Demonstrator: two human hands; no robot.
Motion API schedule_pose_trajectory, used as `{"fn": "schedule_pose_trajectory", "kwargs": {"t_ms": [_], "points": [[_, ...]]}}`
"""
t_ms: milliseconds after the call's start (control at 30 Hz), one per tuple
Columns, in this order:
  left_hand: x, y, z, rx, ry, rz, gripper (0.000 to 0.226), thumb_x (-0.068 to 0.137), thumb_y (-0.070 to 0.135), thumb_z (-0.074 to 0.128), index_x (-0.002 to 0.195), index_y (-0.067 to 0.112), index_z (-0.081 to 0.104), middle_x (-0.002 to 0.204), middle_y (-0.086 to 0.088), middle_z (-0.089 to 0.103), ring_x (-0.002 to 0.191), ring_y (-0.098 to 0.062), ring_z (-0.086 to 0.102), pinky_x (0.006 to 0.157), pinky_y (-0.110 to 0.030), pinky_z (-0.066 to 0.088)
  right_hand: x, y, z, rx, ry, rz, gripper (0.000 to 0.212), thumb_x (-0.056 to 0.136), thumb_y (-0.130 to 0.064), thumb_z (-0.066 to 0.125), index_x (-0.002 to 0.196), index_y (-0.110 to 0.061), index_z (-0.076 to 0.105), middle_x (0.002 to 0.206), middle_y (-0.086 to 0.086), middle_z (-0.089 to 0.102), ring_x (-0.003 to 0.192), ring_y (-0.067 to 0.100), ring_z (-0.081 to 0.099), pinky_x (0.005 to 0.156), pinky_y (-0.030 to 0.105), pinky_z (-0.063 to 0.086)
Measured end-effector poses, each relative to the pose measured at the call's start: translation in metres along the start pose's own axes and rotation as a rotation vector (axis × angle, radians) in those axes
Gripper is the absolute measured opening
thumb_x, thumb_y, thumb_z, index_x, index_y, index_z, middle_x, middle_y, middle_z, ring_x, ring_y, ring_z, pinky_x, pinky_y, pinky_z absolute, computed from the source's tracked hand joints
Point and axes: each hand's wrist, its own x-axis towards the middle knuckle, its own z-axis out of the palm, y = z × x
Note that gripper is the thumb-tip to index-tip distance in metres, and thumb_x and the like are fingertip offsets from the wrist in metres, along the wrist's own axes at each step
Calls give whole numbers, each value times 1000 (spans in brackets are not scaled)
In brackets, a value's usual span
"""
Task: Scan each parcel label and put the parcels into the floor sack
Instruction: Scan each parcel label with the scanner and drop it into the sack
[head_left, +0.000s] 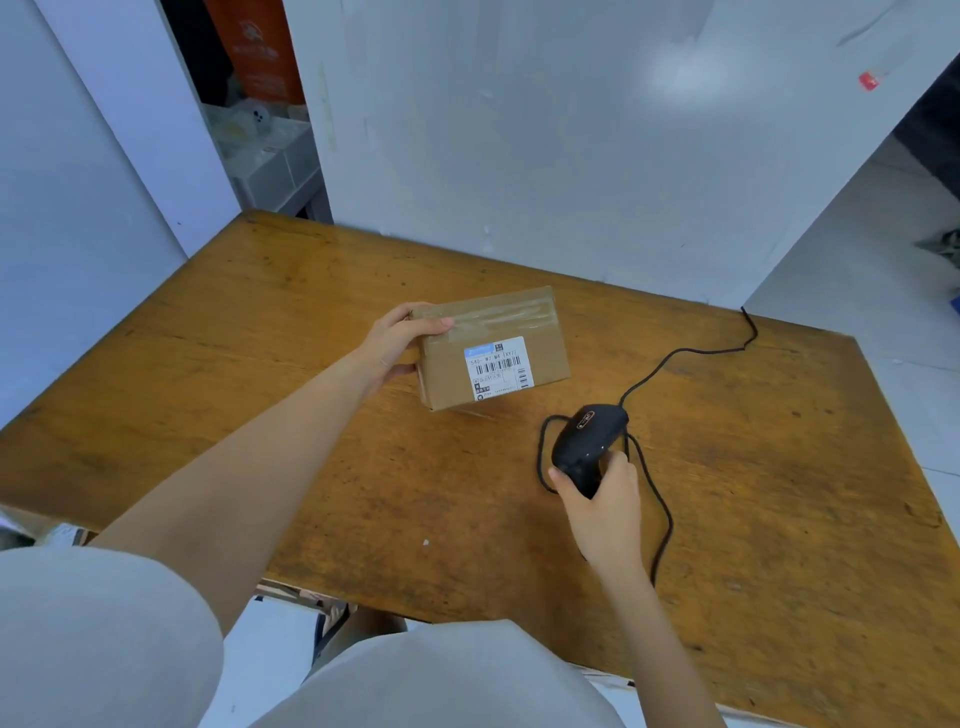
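Note:
My left hand (397, 343) grips the left end of a brown cardboard parcel (540, 364), holding it tilted just above the wooden table (260, 364). A white barcode label (497, 367) on its upper face points toward me. To the lower right, my right hand (602, 499) holds the handle of a black barcode scanner (587, 439), whose head points toward the parcel. The scanner's black cable (660, 499) loops around my hand and runs off to the table's far right edge. No sack is in view.
A white wall panel (545, 130) stands behind the table. A gap at the back left shows shelves with clutter (260, 135). White floor (857, 270) lies to the right of the table. My grey sleeves fill the bottom of the view.

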Motion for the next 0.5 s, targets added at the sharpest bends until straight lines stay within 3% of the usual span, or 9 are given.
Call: {"fn": "schedule_pose_trajectory", "kwargs": {"t_ms": [167, 400, 500], "points": [[-11, -6, -12, -1, 47, -16, 47, 68, 37, 80, 111, 28, 63, 119, 1, 64, 109, -17, 58, 76, -36, 49, 23, 28, 20, -421, 10, 141, 59, 81, -52, 66, 119, -10, 47, 119, 10, 52, 112, 32, 52, 88, 49, 46], [-26, -12, -36, -33, 128, -62, 41, 72, 34, 79, 109, 26, 63, 120, 0, 64, 109, -18, 58, 78, -37, 50, 37, 39, 40, -520, 23, 154, 66, 79, -54, 67, 118, -7, 45, 123, 13, 51, 120, 34, 43, 94, 52, 37], [-29, -15, -44, -56, 158, -73, 40, 68, 37, 80, 104, 28, 64, 116, 1, 65, 104, -17, 60, 75, -36, 51, 29, 29, 41, -520, 118, 131, 77, 74, -49, 75, 125, -2, 41, 128, 20, 44, 121, 39, 36, 98, 56, 34]]}}
